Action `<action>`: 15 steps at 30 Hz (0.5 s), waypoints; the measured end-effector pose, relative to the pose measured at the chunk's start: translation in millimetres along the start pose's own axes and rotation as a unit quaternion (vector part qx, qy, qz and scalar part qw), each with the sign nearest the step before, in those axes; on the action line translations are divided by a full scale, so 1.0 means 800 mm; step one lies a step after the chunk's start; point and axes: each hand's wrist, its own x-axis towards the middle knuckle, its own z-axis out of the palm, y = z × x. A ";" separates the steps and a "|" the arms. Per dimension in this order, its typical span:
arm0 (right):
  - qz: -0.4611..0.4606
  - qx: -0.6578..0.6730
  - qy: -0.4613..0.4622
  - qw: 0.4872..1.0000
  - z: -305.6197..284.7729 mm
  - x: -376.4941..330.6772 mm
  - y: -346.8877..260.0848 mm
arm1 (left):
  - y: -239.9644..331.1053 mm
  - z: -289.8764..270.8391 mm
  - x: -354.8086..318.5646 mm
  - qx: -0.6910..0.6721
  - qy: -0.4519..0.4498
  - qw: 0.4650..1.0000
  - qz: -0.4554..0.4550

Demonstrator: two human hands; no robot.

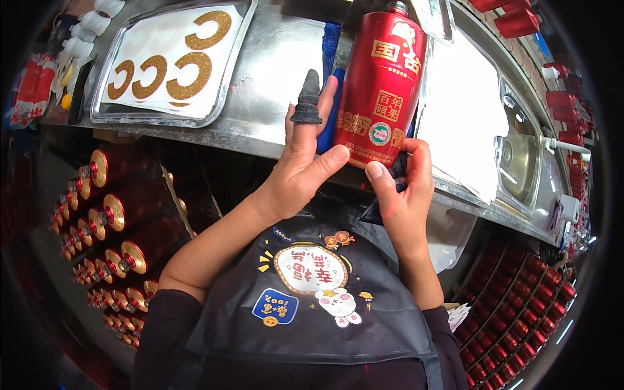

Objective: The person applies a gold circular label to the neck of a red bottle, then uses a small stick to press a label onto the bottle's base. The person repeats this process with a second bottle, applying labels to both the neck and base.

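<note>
A red bottle (377, 84) with gold markings leans over the front of the metal bench, its neck pointing away from me. My right hand (409, 195) grips its base, thumb on the near side and fingers curled behind, partly hidden. At the bottle's lower left edge is my left hand (296, 162), its thumb tip against the base and its fingers stretched out and apart. A dark finger cot (310, 97) covers the left index finger. Between that hand and the bottle shows a blue cloth (331, 45).
To the left, a metal tray (218, 107) bears a white sheet with several gold C-shaped pieces (190, 75). White sheets (455, 117) lie right of the bottle, beside a sink (519, 166). Rows of red bottles with gold collars (114, 211) stand below left; more red bottles (513, 312) stand below right.
</note>
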 end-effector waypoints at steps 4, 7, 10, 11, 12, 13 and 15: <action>0.003 0.066 0.000 0.998 -0.012 0.000 0.023 | -0.002 0.001 0.000 -0.154 0.012 0.988 -0.004; -0.027 0.081 0.067 0.994 -0.026 -0.021 0.038 | 0.005 0.002 -0.003 -0.172 0.026 0.985 -0.005; -0.303 -0.110 0.123 0.939 -0.022 -0.046 0.038 | 0.008 0.007 -0.001 -0.114 0.031 0.993 0.002; -0.351 -0.124 0.063 0.926 -0.019 -0.041 0.030 | 0.004 0.006 0.000 -0.056 0.023 0.998 0.006; -0.399 -0.138 0.003 0.907 -0.015 -0.036 0.020 | 0.003 0.005 0.003 0.003 0.015 1.000 0.013; -0.372 -0.137 0.003 0.918 -0.009 -0.038 0.028 | 0.008 0.003 0.007 -0.003 -0.003 1.000 0.007; -0.335 -0.180 0.005 0.925 -0.013 -0.045 0.037 | 0.010 0.007 0.007 -0.064 0.006 0.998 -0.008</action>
